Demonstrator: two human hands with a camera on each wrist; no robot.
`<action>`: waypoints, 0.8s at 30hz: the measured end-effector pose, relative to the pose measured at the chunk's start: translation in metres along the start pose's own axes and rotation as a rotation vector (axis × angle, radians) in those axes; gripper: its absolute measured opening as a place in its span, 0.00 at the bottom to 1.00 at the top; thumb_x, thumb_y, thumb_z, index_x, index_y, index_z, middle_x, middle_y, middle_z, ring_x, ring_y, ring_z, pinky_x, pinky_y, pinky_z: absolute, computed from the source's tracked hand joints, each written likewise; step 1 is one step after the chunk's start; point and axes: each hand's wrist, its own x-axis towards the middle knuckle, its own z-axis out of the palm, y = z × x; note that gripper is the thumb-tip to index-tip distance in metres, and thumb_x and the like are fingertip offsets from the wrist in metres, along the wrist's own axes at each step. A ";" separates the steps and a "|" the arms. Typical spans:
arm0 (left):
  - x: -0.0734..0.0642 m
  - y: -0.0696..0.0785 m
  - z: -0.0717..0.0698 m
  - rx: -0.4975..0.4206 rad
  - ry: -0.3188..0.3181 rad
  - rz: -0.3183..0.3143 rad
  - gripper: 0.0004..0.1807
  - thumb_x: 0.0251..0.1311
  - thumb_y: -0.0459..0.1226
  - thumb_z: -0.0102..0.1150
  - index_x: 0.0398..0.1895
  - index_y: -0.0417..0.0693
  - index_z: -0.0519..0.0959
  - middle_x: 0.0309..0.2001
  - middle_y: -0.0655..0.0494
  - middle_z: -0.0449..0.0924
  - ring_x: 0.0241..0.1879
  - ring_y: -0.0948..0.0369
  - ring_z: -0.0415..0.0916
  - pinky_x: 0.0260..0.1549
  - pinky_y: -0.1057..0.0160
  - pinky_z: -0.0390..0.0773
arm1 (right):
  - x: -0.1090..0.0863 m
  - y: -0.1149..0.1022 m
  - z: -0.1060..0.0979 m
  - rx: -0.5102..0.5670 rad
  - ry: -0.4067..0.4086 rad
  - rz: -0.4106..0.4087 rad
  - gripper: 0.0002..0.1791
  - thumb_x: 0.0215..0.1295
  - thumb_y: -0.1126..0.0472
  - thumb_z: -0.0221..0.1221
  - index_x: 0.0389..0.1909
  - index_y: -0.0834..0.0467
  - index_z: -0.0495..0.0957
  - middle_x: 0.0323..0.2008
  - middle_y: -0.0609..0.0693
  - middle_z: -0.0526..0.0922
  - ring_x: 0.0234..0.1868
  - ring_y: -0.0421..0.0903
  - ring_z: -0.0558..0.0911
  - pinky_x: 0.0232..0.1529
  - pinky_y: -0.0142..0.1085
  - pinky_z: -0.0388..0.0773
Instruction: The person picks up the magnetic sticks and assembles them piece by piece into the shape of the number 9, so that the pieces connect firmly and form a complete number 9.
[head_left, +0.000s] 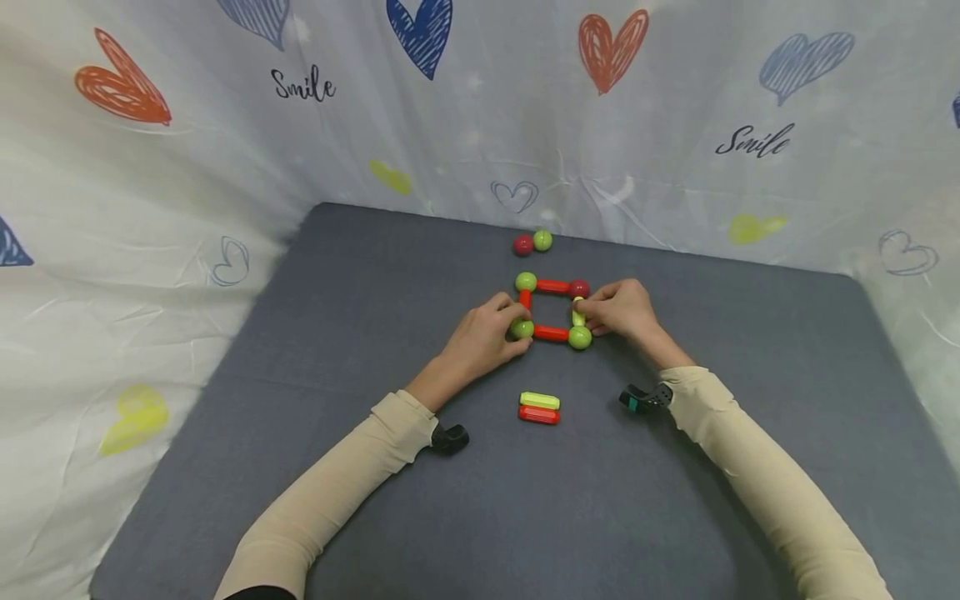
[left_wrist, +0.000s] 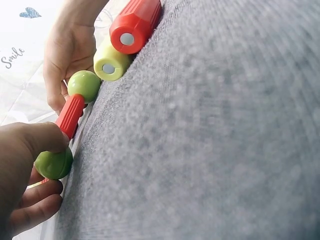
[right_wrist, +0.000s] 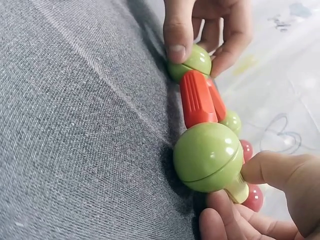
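A square of magnetic rods and balls lies on the grey cloth. Its near-left green ball (head_left: pixel 521 328) is gripped between thumb and fingers of my left hand (head_left: pixel 486 337). Along the right side, my right hand (head_left: pixel 624 313) pinches a yellow-green rod (head_left: pixel 578 317), which runs from the red ball (head_left: pixel 579 288) to the near-right green ball (right_wrist: pixel 207 157). Red rods make the near side (head_left: pixel 551 333), the far side (head_left: pixel 553 286) and the left side (head_left: pixel 525 300). Another green ball (head_left: pixel 526 282) forms the far-left corner. Fingers partly cover the left red rod and the yellow-green one.
Nearer me, a loose yellow-green rod (head_left: pixel 540 401) and a loose red rod (head_left: pixel 538 415) lie side by side. Beyond the square sit a red ball (head_left: pixel 522 245) and a green ball (head_left: pixel 542 240). A white curtain with printed hearts (head_left: pixel 465 142) hangs behind the cloth-covered table (head_left: pixel 405 267).
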 end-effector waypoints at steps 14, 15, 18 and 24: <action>0.001 0.002 0.001 -0.002 -0.002 0.003 0.14 0.59 0.41 0.71 0.47 0.50 0.83 0.40 0.56 0.74 0.30 0.64 0.71 0.30 0.66 0.75 | -0.017 -0.003 -0.008 -0.018 0.000 -0.071 0.19 0.63 0.56 0.69 0.42 0.69 0.85 0.33 0.62 0.87 0.29 0.49 0.88 0.32 0.42 0.85; 0.001 0.002 0.001 -0.003 -0.004 0.001 0.14 0.59 0.41 0.71 0.47 0.50 0.83 0.41 0.56 0.74 0.30 0.64 0.71 0.30 0.66 0.75 | -0.021 -0.003 -0.009 -0.075 0.020 -0.111 0.19 0.63 0.55 0.69 0.43 0.69 0.85 0.34 0.62 0.87 0.30 0.49 0.88 0.33 0.42 0.85; 0.001 0.002 0.002 -0.008 -0.003 0.002 0.14 0.59 0.41 0.72 0.47 0.50 0.83 0.41 0.56 0.74 0.30 0.63 0.71 0.30 0.66 0.75 | -0.036 -0.009 -0.009 -0.297 0.107 -0.271 0.18 0.64 0.56 0.68 0.44 0.68 0.84 0.36 0.61 0.88 0.34 0.52 0.88 0.36 0.46 0.83; 0.000 0.000 0.001 -0.008 0.019 0.005 0.15 0.57 0.41 0.74 0.46 0.50 0.83 0.40 0.56 0.74 0.31 0.63 0.72 0.32 0.65 0.75 | -0.075 -0.026 0.010 -0.465 0.006 -0.587 0.12 0.61 0.60 0.70 0.43 0.63 0.86 0.36 0.53 0.87 0.35 0.46 0.86 0.37 0.46 0.83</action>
